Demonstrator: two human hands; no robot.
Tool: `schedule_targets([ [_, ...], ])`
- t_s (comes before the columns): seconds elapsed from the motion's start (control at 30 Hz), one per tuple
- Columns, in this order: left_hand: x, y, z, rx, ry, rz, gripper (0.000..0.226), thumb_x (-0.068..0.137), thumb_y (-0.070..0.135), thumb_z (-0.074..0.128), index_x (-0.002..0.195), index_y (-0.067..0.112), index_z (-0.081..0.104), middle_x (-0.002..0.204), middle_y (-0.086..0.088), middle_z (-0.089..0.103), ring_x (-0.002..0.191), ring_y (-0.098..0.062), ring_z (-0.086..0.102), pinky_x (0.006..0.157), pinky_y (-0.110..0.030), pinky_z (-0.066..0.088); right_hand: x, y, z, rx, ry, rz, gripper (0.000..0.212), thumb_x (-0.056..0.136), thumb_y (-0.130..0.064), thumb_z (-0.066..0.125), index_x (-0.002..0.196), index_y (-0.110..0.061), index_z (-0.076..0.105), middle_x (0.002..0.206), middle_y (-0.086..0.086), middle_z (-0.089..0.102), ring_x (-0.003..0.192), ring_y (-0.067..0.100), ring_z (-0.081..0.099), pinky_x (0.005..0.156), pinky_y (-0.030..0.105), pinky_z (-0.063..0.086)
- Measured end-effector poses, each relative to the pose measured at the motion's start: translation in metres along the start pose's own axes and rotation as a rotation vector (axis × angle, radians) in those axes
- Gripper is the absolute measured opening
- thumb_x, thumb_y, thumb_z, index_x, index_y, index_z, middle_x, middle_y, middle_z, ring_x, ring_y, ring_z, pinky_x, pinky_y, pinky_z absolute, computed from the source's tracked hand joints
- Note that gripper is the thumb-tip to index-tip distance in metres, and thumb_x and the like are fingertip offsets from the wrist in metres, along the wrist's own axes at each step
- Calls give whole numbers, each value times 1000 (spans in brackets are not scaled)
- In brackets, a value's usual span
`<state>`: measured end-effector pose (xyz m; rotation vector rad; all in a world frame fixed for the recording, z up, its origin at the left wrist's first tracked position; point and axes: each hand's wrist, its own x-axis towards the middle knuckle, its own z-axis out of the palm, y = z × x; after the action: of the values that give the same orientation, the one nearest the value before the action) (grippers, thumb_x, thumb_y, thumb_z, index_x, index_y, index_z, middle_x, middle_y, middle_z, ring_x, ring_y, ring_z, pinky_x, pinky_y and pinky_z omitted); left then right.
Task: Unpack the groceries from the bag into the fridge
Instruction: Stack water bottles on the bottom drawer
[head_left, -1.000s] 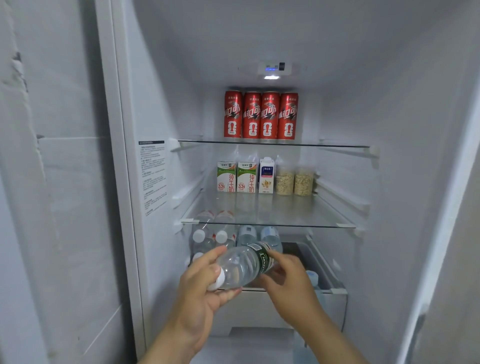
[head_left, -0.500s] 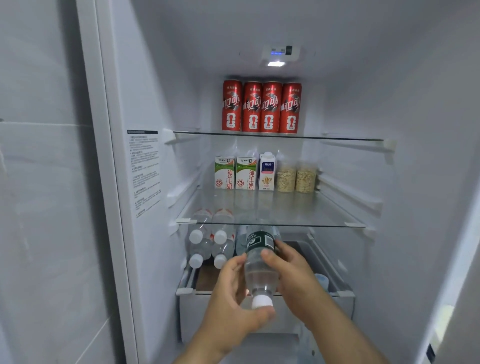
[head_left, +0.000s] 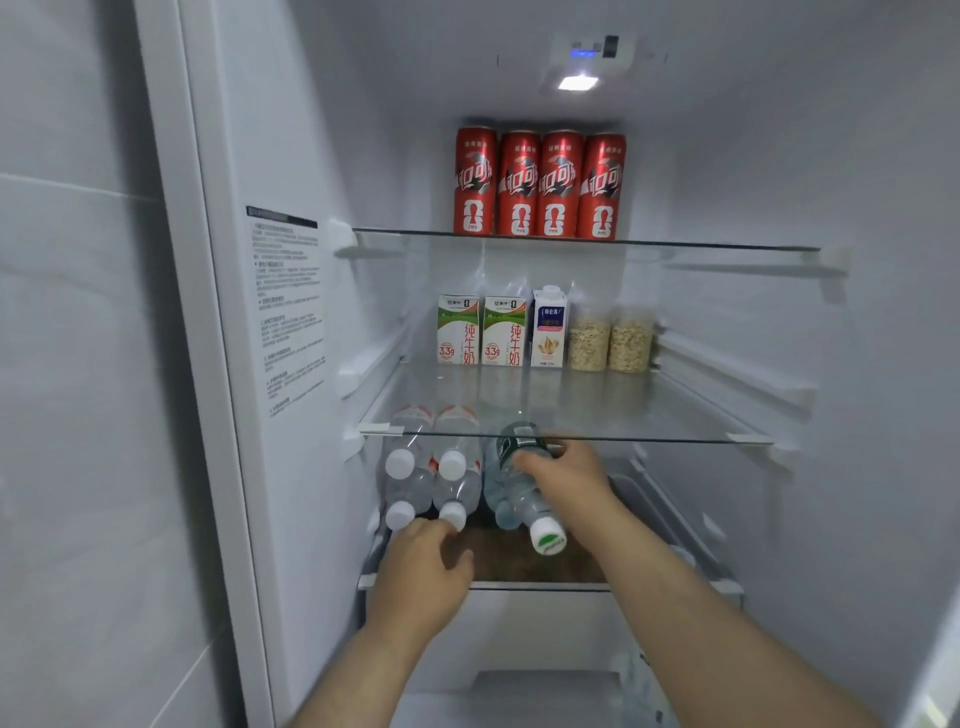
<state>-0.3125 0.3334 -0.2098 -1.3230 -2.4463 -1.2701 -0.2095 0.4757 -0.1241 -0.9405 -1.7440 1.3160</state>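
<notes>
Fridge (head_left: 753, 156) interior, white walls, ceiling light (head_left: 577, 82) on; grey tiled wall (head_left: 78, 364) to the left. Two glass shelves above a brown-floored lower shelf (head_left: 519, 564).

Top glass shelf (head_left: 675, 243): four red cans (head_left: 540, 184) in a row, upright, touching, white Chinese lettering. Middle glass shelf (head_left: 649, 410): two green-and-white milk cartons (head_left: 483, 332) marked "3.3g", a white carton (head_left: 549, 327), two jars (head_left: 608, 338) of oat-like flakes.

Lower shelf: four clear water bottles (head_left: 431, 483) stacked two on two at the left, white caps forward. Just right of them lies the green-labelled bottle (head_left: 519, 501), cap forward. The right hand (head_left: 566, 467) grips it, fingers curled over the label. The left hand (head_left: 423, 566) reaches to the lower caps, fingers loosely bent, holding nothing; contact appears likely but is hidden by the knuckles.

Side-wall notice sticker (head_left: 285, 306): print too small to read. The bottles' far ends blur behind the glass.
</notes>
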Motion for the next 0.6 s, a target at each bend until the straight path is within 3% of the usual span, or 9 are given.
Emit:
schedule_targets([
  [0.13, 4, -2, -3, -55, 25, -3, 25, 86, 31, 66, 109, 20, 65, 100, 7, 61, 95, -12, 58, 84, -27, 50, 17, 1, 11, 15, 32, -4, 26, 77, -27, 77, 99, -18, 66, 92, 5, 70, 81, 21, 68, 66, 28, 54],
  [0.3, 9, 0, -3, -121, 62, -63, 12, 86, 31, 67, 88, 27, 55, 84, 11, 62, 79, -4, 58, 70, -29, 54, 30, 0, 19, 74, 44, 13, 39, 70, -41, 80, 100, -20, 66, 95, 3, 71, 85, 19, 68, 79, 36, 58],
  [0.43, 12, -2, -2, -126, 81, -75, 14, 86, 34, 66, 84, 26, 54, 83, 11, 62, 78, -7, 59, 69, -35, 55, 28, -2, 15, 64, -21, -41, 25, 77, -43, 78, 91, -25, 67, 92, -1, 72, 87, 17, 69, 85, 39, 57],
  [0.5, 12, -2, -2, -134, 80, -82, 16, 85, 35, 67, 84, 26, 54, 83, 11, 62, 78, -6, 58, 68, -33, 53, 26, 3, 11, 41, -88, -81, 19, 81, -40, 76, 92, -28, 67, 101, -2, 72, 96, 16, 68, 92, 40, 55],
  [0.53, 12, -1, -1, -136, 80, -84, 16, 85, 36, 67, 84, 26, 54, 83, 10, 61, 78, -6, 58, 67, -32, 53, 22, 4, 9, 13, -150, -102, 21, 81, -42, 76, 97, -31, 66, 109, -4, 71, 104, 17, 65, 97, 41, 52],
  [0.6, 12, 0, -1, -139, 74, -88, 15, 86, 36, 66, 86, 26, 55, 84, 11, 61, 78, -5, 57, 65, -28, 51, 18, 14, 7, -110, -283, -137, 63, 68, -64, 77, 122, -37, 59, 129, -8, 62, 121, 17, 56, 104, 45, 47],
])
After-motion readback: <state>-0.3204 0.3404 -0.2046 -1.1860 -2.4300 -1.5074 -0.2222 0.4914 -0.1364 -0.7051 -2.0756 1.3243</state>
